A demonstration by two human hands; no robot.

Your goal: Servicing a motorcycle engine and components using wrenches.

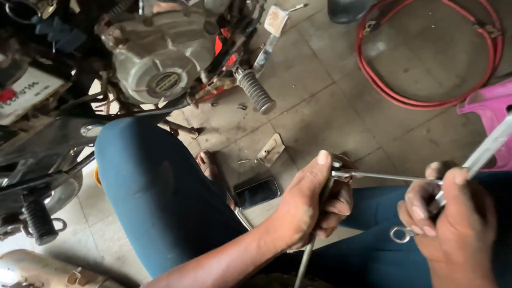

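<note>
In my left fist (312, 205), fingers wrapped tight round a thin steel rod (306, 256); its top end is hidden under my thumb, its bottom cut off by the frame edge. Right hand (453, 224) clamps a bright metal spanner (426, 205) whose far end meets the rod. Both over my blue-jeaned knees. Dark phone (257, 192) on gritty floor tiles just left; ribbed rubber footpeg (256, 92) farther off.

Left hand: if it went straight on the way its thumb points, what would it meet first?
Probably the tiled floor past the thin metal rod; the left hand points up-frame, though depth is unclear.
</note>
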